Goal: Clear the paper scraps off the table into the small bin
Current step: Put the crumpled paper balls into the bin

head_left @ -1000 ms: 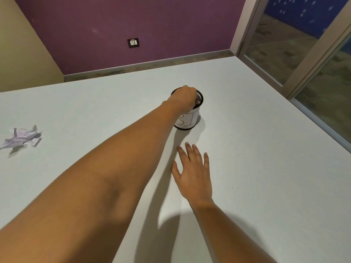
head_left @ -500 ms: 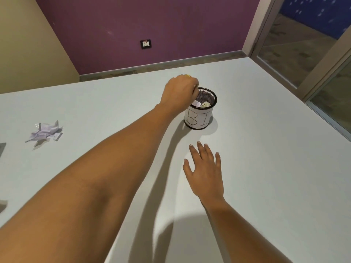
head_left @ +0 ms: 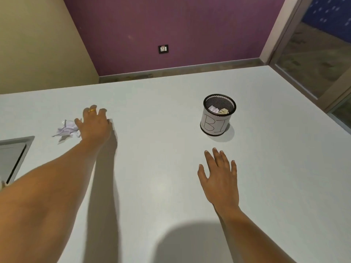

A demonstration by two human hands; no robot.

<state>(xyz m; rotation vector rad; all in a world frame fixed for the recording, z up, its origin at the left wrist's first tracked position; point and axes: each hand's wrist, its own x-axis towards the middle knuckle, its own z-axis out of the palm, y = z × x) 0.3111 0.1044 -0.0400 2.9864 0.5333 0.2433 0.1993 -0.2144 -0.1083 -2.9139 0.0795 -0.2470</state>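
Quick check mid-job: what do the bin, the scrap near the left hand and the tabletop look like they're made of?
Bin: black wire mesh, probably metal, with holes visible inside the rim. A white paper-like label with hand-drawn letters wraps its wall.
Scrap: thin pale paper with sharp crumpled creases.
Table: smooth, matte, light grey, likely laminate, with no grain showing.

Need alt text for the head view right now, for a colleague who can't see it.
The open left hand is right beside a crumpled paper scrap on the white table. The right hand is spread open short of the small mesh bin, which holds scraps.
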